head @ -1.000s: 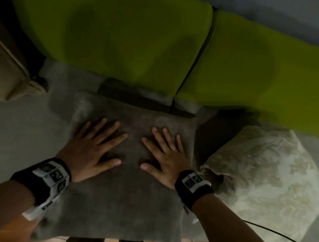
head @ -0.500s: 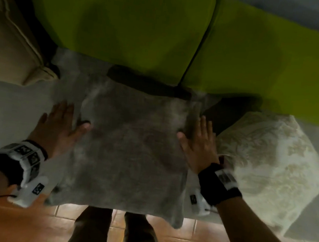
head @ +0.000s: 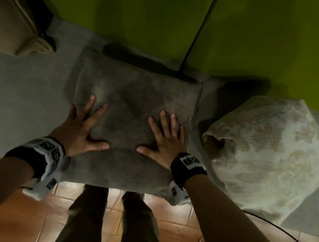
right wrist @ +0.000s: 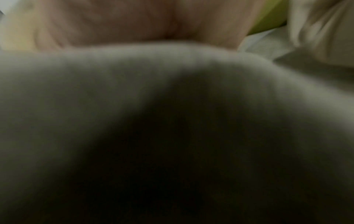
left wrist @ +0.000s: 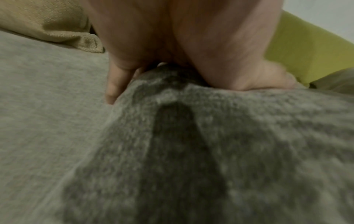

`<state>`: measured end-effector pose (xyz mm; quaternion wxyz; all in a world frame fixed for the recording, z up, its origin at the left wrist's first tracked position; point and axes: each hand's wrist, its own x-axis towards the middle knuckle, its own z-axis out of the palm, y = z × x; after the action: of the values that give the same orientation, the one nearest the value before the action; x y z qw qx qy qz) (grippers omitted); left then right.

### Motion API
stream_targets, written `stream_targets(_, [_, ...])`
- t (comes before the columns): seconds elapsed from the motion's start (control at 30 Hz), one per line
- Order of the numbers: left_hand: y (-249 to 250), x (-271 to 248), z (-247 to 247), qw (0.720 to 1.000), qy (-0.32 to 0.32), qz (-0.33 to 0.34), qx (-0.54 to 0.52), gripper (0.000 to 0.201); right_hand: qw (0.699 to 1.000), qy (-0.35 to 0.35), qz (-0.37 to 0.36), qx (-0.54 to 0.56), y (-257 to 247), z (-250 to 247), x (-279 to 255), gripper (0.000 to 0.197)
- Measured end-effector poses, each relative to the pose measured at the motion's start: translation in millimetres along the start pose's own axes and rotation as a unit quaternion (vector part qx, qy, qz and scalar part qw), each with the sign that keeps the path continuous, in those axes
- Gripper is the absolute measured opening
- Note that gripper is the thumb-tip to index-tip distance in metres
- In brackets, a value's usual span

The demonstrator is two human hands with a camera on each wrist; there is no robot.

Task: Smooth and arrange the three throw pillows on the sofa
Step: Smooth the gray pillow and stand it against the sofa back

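Note:
A grey plush pillow (head: 135, 95) lies flat on the grey sofa seat (head: 21, 92), its near edge over the seat's front. My left hand (head: 84, 131) presses flat on its left part with fingers spread. My right hand (head: 164, 139) presses flat on its right part, fingers spread too. A cream floral pillow (head: 268, 156) lies on the seat to the right. The corner of a tan pillow (head: 10, 18) shows at the far left. The left wrist view shows the left hand (left wrist: 172, 45) on the grey pillow (left wrist: 210, 151). In the blurred right wrist view the right hand (right wrist: 143, 22) sits on the pillow (right wrist: 172, 106).
Green back cushions (head: 145, 12) run along the back of the sofa, with a seam between two of them. My legs (head: 106, 223) stand on a terracotta tile floor (head: 19, 214) in front. A thin cable (head: 283, 238) trails across the floor at the right.
Half a second ago my hands were at the grey pillow's left and right sides. Both have moved inward and now press flat on top of it.

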<state>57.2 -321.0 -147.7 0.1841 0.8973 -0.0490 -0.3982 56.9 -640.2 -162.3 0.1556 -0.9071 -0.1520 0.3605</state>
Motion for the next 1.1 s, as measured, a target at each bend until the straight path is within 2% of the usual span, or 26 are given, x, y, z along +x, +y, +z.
stream_targets(0.13, [-1.5,9.5,-1.6,1.000,0.018,0.007,-0.006,0.126,0.999,0.024,-0.025,0.040,13.4,-5.4,7.4,0.097])
stream_targets(0.23, [-3.0,10.3,-0.8,0.999,0.039,0.015,0.003,0.128,0.995,0.054,-0.002,0.084,33.9,-9.4,1.8,0.109])
stream_targets(0.33, [-7.4,6.0,0.3,0.999,0.041,0.023,-0.007,0.131,0.963,0.057,0.088,0.250,48.1,-9.1,-12.8,0.124])
stream_targets(0.43, [-12.9,-1.9,-2.0,0.996,0.061,0.055,-0.017,0.134,0.934,0.077,0.102,0.335,53.1,-10.5,-28.6,0.127])
stream_targets(0.5, [-12.2,-13.0,-4.3,0.993,0.081,0.079,-0.018,0.132,0.935,0.119,0.109,0.316,51.3,-12.9,-38.9,0.130])
stream_targets(0.57, [-5.9,-27.5,-12.2,0.992,0.111,0.054,-0.031,0.131,0.952,0.179,0.106,0.225,37.7,-21.8,-47.7,0.140])
stream_targets(0.63, [8.2,-38.7,-20.5,0.984,0.164,0.065,-0.012,0.129,0.967,0.222,0.044,0.114,14.8,-34.0,-51.4,0.137])
stream_targets(0.7, [20.0,-43.6,-20.3,0.972,0.185,0.138,0.044,0.114,0.981,0.185,-0.020,0.047,-9.5,-39.8,-47.5,0.131])
stream_targets(0.73, [22.2,-42.3,-16.2,0.972,0.166,0.155,0.064,0.107,0.988,0.150,-0.028,0.035,-13.6,-33.4,-40.4,0.131])
stream_targets(0.83, [13.5,-29.7,2.4,0.984,0.100,0.110,0.095,0.108,0.996,0.069,0.020,0.047,-7.2,-18.5,-30.5,0.137])
stream_targets(0.93, [7.0,-20.4,7.6,0.985,0.093,0.101,0.101,0.114,0.992,0.076,0.069,0.074,0.5,-6.7,-32.5,0.142])
stream_targets(1.03, [8.2,-32.3,13.2,0.987,0.083,0.095,0.099,0.118,0.985,0.089,0.123,0.082,0.1,12.9,-50.3,0.131])
stream_targets(1.1, [2.2,-40.3,21.7,0.987,0.076,0.094,0.109,0.118,0.980,0.059,0.159,0.101,6.7,30.1,-71.2,0.120])
